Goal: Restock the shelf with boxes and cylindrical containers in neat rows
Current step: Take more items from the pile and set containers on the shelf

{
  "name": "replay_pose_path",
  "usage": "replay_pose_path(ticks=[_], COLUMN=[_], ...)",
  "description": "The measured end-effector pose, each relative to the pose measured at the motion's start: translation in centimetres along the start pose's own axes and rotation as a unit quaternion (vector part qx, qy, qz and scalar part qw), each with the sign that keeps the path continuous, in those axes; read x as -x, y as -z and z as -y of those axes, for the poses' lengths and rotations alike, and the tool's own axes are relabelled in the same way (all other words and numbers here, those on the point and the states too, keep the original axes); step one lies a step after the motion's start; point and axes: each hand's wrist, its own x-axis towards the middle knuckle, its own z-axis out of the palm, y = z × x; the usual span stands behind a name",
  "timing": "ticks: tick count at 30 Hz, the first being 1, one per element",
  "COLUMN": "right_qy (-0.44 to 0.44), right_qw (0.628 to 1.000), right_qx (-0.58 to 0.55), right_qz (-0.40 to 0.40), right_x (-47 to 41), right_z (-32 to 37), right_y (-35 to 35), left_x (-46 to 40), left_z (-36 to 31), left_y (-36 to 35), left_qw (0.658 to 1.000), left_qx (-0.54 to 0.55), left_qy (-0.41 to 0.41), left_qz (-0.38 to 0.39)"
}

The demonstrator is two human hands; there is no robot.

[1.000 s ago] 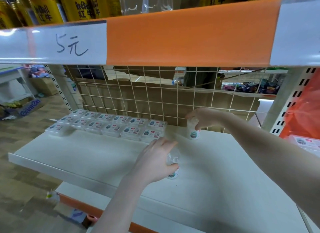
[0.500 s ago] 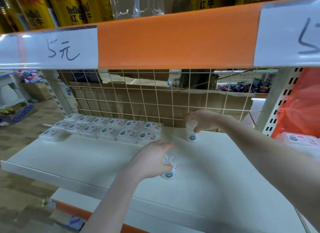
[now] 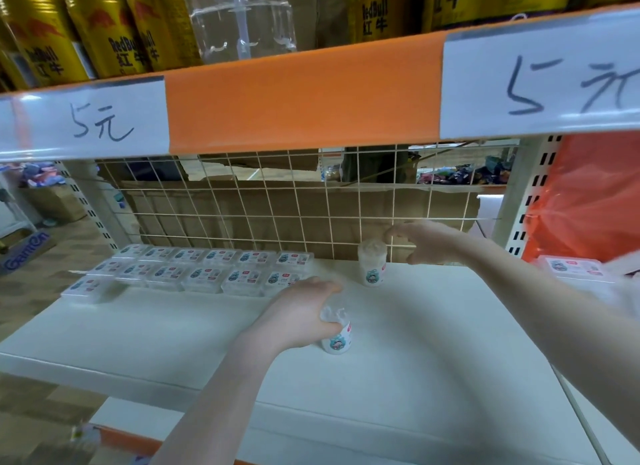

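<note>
Left hand (image 3: 298,317) down on the front cylindrical container (image 3: 336,336), fingers curled over its top, gripping it where it stands on the white shelf (image 3: 173,329), well forward of the back. Right hand (image 3: 424,241) at the wire grid (image 3: 242,205), just beside the rear cylindrical container (image 3: 372,264), fingers loosely bent and spread, holding nothing, clear of the lid by a sliver. Rear container upright at the back edge, right beside the end of the boxes (image 3: 194,269). Boxes lined up along the left: back row counting six, front row six as far as the blur allows, plus one odd box (image 3: 86,288) sitting forward at the left end, so thirteen or so. Cylinders: two on this shelf, no more in sight. One further box (image 3: 573,269) off to the right on the neighbouring shelf. Gold cans (image 3: 86,39) overhead on the upper shelf, not part of this job. Judging progress: box rows largely laid, cylinder row barely begun, one placed at the back, one yet to be slid in behind or beside it. Most of the right half of the shelf bare, so plenty of stocking left, by the look of it.
</note>
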Motion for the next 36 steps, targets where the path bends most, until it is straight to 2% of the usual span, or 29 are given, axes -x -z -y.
replay_pose_path(ticks=[6, 11, 17, 23, 32, 36], right_qy=[-0.059, -0.109, -0.172, -0.170, -0.158, -0.165], right_qw=[0.998, 0.994, 0.984, 0.980, 0.964, 0.964], right_qx=[0.011, 0.023, 0.030, 0.000, -0.011, -0.002], right_qz=[0.002, 0.010, -0.042, -0.103, -0.212, -0.211], right_x=[3.7, 6.5, 9.0, 10.7, 11.6, 11.7], right_z=[-3.2, -5.8, -8.0, -9.0, -8.8, -8.6], right_y=[-2.5, -5.1, -8.4, -9.9, -12.6, -12.7], left_x=[-1.6, -3.6, -6.4, -9.6, -13.9, -15.0], left_z=[-1.8, -3.9, -6.3, -7.5, -7.7, -7.6], left_y=[0.7, 1.2, 1.8, 2.7, 3.4, 3.2], left_qw=[1.000, 0.998, 0.990, 0.984, 0.987, 0.990], left_qx=[-0.015, -0.006, -0.021, -0.059, -0.043, -0.034], left_qy=[-0.017, -0.062, -0.137, -0.157, -0.150, -0.137], left_qz=[0.011, 0.005, -0.035, -0.056, -0.031, -0.012])
